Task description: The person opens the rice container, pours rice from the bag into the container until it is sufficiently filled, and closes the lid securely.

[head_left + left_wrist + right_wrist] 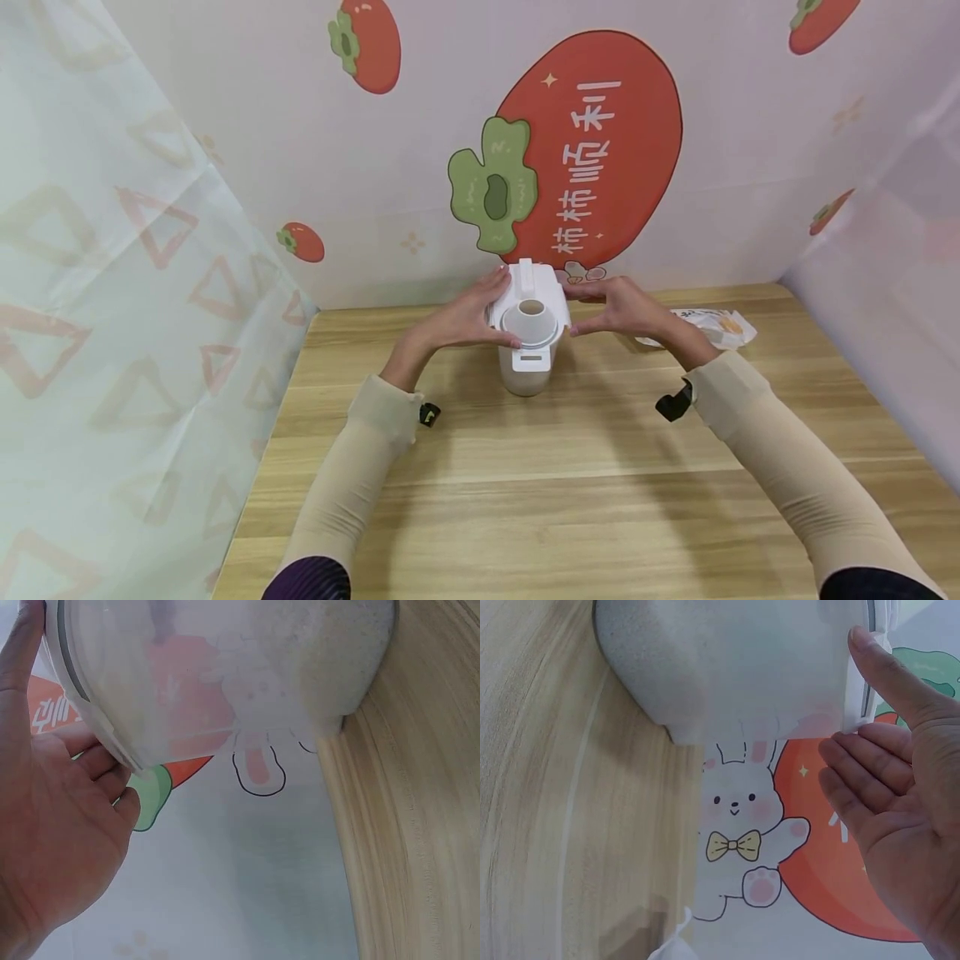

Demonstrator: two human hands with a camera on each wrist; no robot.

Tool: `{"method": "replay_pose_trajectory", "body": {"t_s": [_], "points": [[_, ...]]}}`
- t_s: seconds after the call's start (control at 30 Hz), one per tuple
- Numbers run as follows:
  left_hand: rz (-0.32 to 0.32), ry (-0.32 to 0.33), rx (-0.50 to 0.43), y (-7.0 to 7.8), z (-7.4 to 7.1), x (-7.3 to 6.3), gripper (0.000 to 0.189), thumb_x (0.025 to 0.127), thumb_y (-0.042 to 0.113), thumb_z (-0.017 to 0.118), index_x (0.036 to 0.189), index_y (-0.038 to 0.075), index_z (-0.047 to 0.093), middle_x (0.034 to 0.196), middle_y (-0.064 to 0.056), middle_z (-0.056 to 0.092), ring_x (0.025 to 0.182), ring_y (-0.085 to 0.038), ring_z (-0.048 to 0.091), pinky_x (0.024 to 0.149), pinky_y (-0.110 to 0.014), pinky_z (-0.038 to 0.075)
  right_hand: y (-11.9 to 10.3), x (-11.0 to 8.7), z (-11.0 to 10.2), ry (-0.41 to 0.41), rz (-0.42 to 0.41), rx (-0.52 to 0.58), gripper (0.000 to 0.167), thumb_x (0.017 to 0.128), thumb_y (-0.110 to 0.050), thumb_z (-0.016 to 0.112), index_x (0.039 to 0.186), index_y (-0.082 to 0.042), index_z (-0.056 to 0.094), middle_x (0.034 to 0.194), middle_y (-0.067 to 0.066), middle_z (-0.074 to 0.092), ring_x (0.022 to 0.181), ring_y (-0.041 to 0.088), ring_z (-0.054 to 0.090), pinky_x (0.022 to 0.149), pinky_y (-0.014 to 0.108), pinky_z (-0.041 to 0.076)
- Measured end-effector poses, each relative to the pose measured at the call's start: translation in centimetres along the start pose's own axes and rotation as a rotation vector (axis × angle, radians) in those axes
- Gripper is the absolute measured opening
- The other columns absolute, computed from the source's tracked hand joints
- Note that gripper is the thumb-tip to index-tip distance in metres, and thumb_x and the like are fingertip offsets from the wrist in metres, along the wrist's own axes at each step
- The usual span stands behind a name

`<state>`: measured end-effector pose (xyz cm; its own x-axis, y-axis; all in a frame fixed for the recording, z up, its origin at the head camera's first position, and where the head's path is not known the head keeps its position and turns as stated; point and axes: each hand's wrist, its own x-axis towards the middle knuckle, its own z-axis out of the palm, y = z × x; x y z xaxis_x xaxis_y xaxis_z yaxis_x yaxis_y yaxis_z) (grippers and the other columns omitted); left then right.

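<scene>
A translucent storage container (525,381) stands upright on the table near the back wall. Its white lid (531,360) has a strap-like handle, a raised round spout and a front tab. Pale, grain-like contents (349,667) show through the lower wall in the left wrist view. My left hand (467,317) grips the lid's left side, thumb in front and fingers curled behind. On the opposite side, my right hand (621,307) holds the lid edge between the thumb and the fingertips, its palm away from the wall of the container.
A white printed plastic bag (720,327) lies at the back right, partly behind the right forearm. The wooden table (510,492) meets a patterned back wall (405,167), with further wall coverings at the left and right.
</scene>
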<state>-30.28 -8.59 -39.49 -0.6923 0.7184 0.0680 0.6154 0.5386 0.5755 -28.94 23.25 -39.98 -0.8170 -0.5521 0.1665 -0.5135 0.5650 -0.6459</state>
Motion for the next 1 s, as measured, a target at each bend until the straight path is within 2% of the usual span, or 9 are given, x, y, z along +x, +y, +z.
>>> {"method": "replay_pose_trajectory", "body": {"t_s": [0.13, 0.3, 0.57, 0.87, 1.0], "points": [[-0.02, -0.01, 0.006, -0.2, 0.2, 0.1, 0.125, 0.082, 0.048, 0.09, 0.168, 0.001, 0.012, 0.178, -0.012, 0.004, 0.165, -0.023, 0.0, 0.133, -0.041, 0.01, 0.2, 0.1, 0.1, -0.01, 0.013, 0.071, 0.078, 0.08, -0.021, 0.095, 0.148, -0.004, 0.061, 0.142, 0.015, 0.067, 0.13, 0.035, 0.066, 0.105, 0.052, 0.054], [-0.018, -0.009, 0.02, -0.3, 0.2, 0.2, 0.125, 0.082, 0.049, 0.09, 0.168, 0.0, 0.014, 0.178, -0.011, 0.006, 0.165, -0.021, 0.0, 0.133, -0.039, 0.01, 0.4, 0.0, 0.7, 0.012, 0.051, 0.166, 0.079, 0.079, -0.017, 0.095, 0.149, -0.003, 0.06, 0.142, 0.014, 0.067, 0.13, 0.034, 0.066, 0.103, 0.044, 0.056], [-0.017, 0.007, 0.034, -0.6, 0.5, 0.1, 0.124, 0.081, 0.05, 0.09, 0.168, 0.001, 0.016, 0.178, -0.01, 0.007, 0.165, -0.021, 0.001, 0.133, -0.04, 0.011, 1.0, -0.3, 1.8, 0.06, 0.072, 0.279, 0.08, 0.08, -0.01, 0.093, 0.15, 0.001, 0.057, 0.144, 0.019, 0.064, 0.133, 0.037, 0.063, 0.098, 0.031, 0.058], [-0.014, 0.025, 0.02, -0.8, 0.7, 0.2, 0.123, 0.081, 0.05, 0.09, 0.168, 0.002, 0.017, 0.178, -0.009, 0.008, 0.165, -0.02, 0.003, 0.133, -0.041, 0.013, 1.7, -0.4, 3.0, 0.128, 0.036, 0.341, 0.073, 0.082, 0.0, 0.089, 0.148, 0.007, 0.056, 0.146, 0.025, 0.061, 0.133, 0.038, 0.061, 0.094, 0.022, 0.057], [-0.014, 0.028, 0.011, -0.8, 0.8, 0.2, 0.123, 0.08, 0.049, 0.091, 0.168, 0.002, 0.018, 0.178, -0.009, 0.009, 0.165, -0.021, 0.003, 0.133, -0.042, 0.014, 2.1, -0.4, 3.6, 0.155, 0.008, 0.401, 0.071, 0.082, 0.007, 0.085, 0.146, 0.011, 0.055, 0.147, 0.028, 0.058, 0.133, 0.028, 0.062, 0.094, 0.021, 0.057]]}}
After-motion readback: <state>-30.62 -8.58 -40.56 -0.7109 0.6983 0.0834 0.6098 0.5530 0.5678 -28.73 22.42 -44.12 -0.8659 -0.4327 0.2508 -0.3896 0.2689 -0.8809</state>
